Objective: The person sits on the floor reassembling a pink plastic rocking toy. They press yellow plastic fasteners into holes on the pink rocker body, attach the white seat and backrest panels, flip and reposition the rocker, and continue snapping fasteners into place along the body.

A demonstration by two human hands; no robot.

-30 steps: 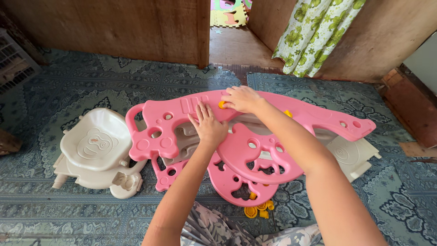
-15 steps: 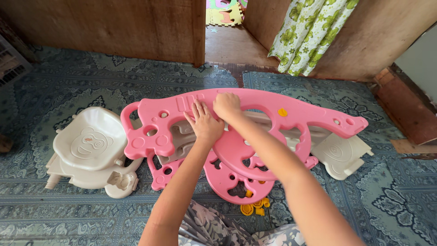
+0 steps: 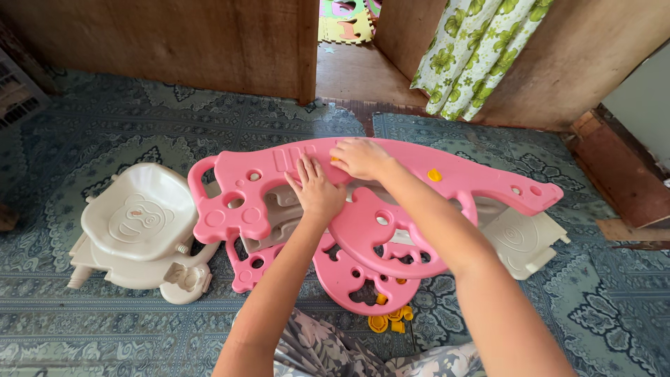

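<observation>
A large pink plastic rocker panel [image 3: 488,185] with round holes lies flat on the patterned floor, on top of other pink curved pieces [image 3: 363,279]. My left hand [image 3: 317,187] rests flat on the panel near its middle, fingers spread. My right hand [image 3: 359,157] presses on the panel's upper edge, fingers curled over a small yellow plug. Another yellow plug [image 3: 435,174] sits in the panel to the right.
A cream plastic seat [image 3: 136,220] with a bear face lies to the left. A cream flat piece [image 3: 523,241] shows under the panel at right. Several yellow plugs [image 3: 389,321] lie near my knees. Wooden walls, a doorway and a green flowered curtain [image 3: 474,52] stand behind.
The view has shifted slightly. My right hand slid a little left along the panel's upper edge. My left hand stays flat on the panel.
</observation>
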